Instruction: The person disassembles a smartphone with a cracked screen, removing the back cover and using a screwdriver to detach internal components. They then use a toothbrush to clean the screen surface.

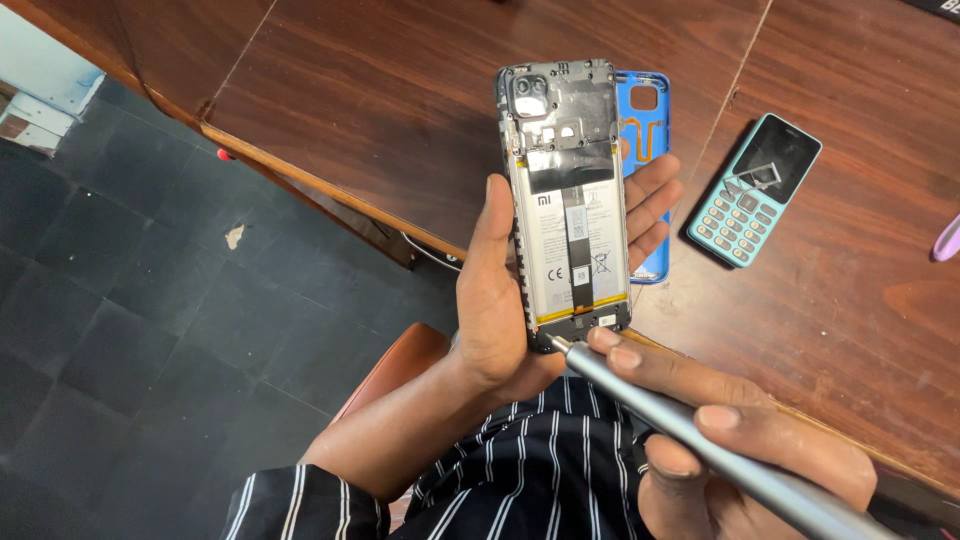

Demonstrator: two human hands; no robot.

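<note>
My left hand (500, 300) cradles an opened smartphone (570, 200) with its back cover off, so the battery, ribbon cable and camera module show. Thumb on its left edge, fingertips on the right edge. My right hand (740, 440) grips a grey metal screwdriver (700, 440) like a pen. Its tip touches the phone's bottom edge at the lower left corner. A blue back cover (650, 130) lies on the wooden table (380, 110) just behind the phone, partly hidden by it and by my fingers.
A small turquoise keypad phone (755, 190) lies on the table to the right. A purple object (948, 240) pokes in at the right edge. The table edge runs diagonally; dark floor tiles (150, 300) lie to the left. My striped sleeve is at the bottom.
</note>
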